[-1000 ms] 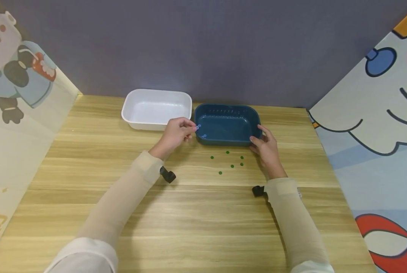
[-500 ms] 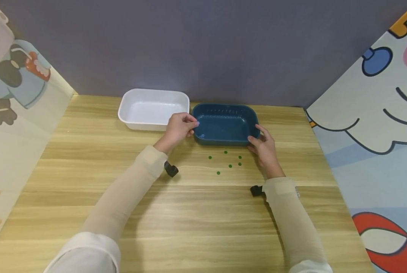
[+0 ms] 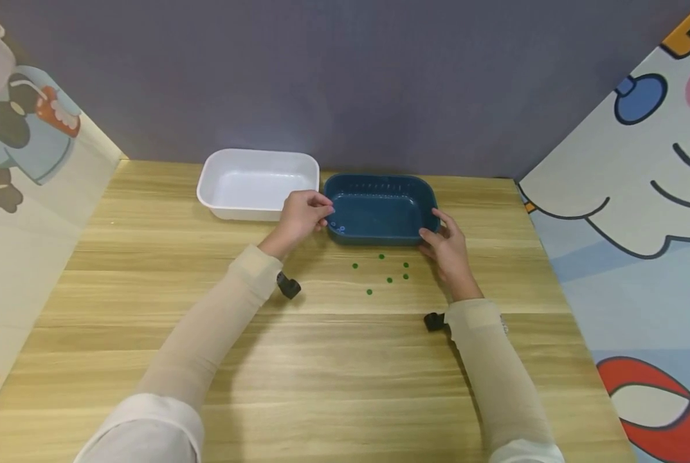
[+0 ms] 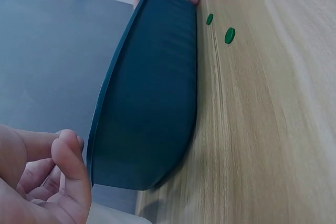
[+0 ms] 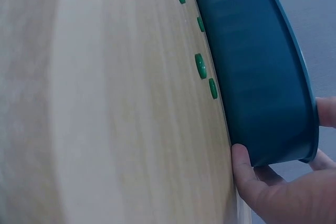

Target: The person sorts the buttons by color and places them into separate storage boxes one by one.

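My left hand (image 3: 300, 218) is at the left rim of a dark teal plastic bin (image 3: 379, 241), thumb and forefinger pinched together on a small blue button, mostly hidden by the fingertips. In the left wrist view, a dark bit of it shows at the fingertips (image 4: 68, 137). Several small blue buttons (image 3: 341, 229) lie inside the bin's front left corner. My right hand (image 3: 450, 254) grips the bin's right end, fingers at the rim and thumb low on the wall in the right wrist view. Several green buttons (image 3: 389, 280) lie scattered on the table in front.
A white plastic bin (image 3: 217, 211) stands left of the teal one, behind my left hand. A grey panel (image 3: 345, 83) rises behind both bins. Printed side panels (image 3: 628, 193) flank the wooden table (image 3: 321, 379).
The left hand moved slightly up at the teal bin's left rim, and another blue button now lies in that corner. The right hand keeps its grip. The view shifted slightly.
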A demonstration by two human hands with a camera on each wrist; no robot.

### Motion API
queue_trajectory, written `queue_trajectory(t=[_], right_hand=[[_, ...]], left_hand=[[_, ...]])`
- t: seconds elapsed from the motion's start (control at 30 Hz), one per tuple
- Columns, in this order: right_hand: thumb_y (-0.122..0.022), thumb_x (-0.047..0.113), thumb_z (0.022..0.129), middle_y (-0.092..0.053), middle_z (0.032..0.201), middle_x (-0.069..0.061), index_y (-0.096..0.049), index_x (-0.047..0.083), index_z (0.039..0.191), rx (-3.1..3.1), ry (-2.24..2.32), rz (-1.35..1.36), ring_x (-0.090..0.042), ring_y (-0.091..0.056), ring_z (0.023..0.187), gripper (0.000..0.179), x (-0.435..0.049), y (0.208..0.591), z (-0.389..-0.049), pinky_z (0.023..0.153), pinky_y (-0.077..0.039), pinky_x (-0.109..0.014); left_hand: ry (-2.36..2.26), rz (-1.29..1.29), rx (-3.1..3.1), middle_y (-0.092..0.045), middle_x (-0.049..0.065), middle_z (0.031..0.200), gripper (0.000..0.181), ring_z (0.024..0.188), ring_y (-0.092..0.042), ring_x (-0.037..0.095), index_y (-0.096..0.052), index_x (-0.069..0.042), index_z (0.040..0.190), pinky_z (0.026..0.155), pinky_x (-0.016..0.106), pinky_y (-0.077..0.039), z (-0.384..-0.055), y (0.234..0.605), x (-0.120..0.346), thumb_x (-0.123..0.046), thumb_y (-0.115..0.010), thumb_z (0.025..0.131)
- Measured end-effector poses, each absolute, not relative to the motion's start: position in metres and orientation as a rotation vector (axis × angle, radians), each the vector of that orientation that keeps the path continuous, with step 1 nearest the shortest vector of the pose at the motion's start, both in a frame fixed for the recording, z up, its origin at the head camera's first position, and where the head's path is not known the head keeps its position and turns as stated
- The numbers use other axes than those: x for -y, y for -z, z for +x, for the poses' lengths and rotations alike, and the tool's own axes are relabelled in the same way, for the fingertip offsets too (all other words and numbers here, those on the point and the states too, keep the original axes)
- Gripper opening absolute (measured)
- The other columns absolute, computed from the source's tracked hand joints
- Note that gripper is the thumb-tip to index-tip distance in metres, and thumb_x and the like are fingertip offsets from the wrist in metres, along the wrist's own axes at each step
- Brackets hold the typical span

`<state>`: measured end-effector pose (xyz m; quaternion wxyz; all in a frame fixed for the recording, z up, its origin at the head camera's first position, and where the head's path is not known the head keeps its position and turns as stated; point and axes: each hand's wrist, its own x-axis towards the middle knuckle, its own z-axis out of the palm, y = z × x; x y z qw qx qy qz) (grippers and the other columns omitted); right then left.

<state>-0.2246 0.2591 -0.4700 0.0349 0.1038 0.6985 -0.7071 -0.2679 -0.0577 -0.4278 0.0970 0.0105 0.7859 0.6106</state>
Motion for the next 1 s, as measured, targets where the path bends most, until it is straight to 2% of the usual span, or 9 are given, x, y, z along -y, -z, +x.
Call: queue_trajectory(t=[0.3,0.43,0.53,0.7,0.8,0.93,1.0], right_hand=[[-0.063,0.006,0.098,-0.028,0.154,-0.022,-0.036,0.021,0.157,-2.155,2.173,0.333,-0.037,-0.044,0.134,0.067,-0.257,0.469,-0.227,0.103,-0.047,-0.052],[-0.062,0.006,0.099,-0.026,0.156,-0.023,-0.035,0.021,0.158,-2.148,2.171,0.32,-0.038,-0.043,0.135,0.067,-0.257,0.469,-0.226,0.104,-0.046,-0.052],[-0.062,0.006,0.099,-0.025,0.157,-0.023,-0.034,0.021,0.158,-2.139,2.171,0.326,-0.037,-0.043,0.135,0.067,-0.257,0.468,-0.226,0.105,-0.045,-0.052],[-0.063,0.009,0.099,-0.027,0.156,-0.023,-0.035,0.021,0.158,-2.176,2.135,0.338,-0.029,-0.05,0.125,0.066,-0.259,0.466,-0.226,0.104,-0.047,-0.05],[-0.064,0.009,0.099,-0.028,0.156,-0.023,-0.036,0.021,0.158,-2.194,2.115,0.332,-0.029,-0.054,0.122,0.066,-0.26,0.466,-0.227,0.102,-0.049,-0.046],[-0.066,0.014,0.099,-0.028,0.159,-0.021,-0.037,0.021,0.158,-2.335,1.985,0.298,-0.034,-0.051,0.129,0.066,-0.262,0.467,-0.227,0.1,-0.051,-0.038],[-0.067,0.018,0.098,-0.029,0.159,-0.02,-0.038,0.019,0.157,-2.449,1.882,0.263,-0.035,-0.046,0.134,0.066,-0.263,0.467,-0.227,0.102,-0.049,-0.038]], left_hand=[[-1.789,0.028,-2.348,-0.068,0.029,0.106,0.013,0.066,-0.064,0.021,-0.07,0.006,0.104,0.058,0.028,-0.055,-0.265,0.425,0.062,-0.004,-0.068,0.096],[-1.751,0.066,-2.394,-0.069,0.028,0.101,0.014,0.071,-0.066,0.03,-0.07,0.007,0.105,0.056,0.026,-0.054,-0.262,0.427,0.063,-0.004,-0.069,0.096],[-1.671,0.139,-2.477,-0.071,0.023,0.098,0.016,0.078,-0.068,0.036,-0.07,0.005,0.106,0.057,0.026,-0.053,-0.258,0.43,0.063,-0.005,-0.07,0.094],[-1.512,0.278,-2.678,-0.07,0.013,0.103,0.018,0.09,-0.066,0.031,-0.072,0.002,0.107,0.078,0.035,-0.053,-0.25,0.433,0.065,-0.008,-0.074,0.091],[-1.403,0.352,-2.797,-0.066,0.014,0.106,0.022,0.097,-0.06,0.028,-0.072,0.001,0.108,0.088,0.041,-0.048,-0.246,0.437,0.067,-0.01,-0.077,0.089],[-1.249,0.452,-2.877,-0.065,0.016,0.115,0.035,0.107,-0.059,0.03,-0.07,0.0,0.117,0.097,0.043,-0.047,-0.239,0.444,0.068,-0.016,-0.08,0.088],[-1.185,0.499,-2.909,-0.065,0.016,0.121,0.042,0.115,-0.058,0.032,-0.068,0.0,0.122,0.103,0.044,-0.045,-0.235,0.446,0.068,-0.02,-0.081,0.088]])
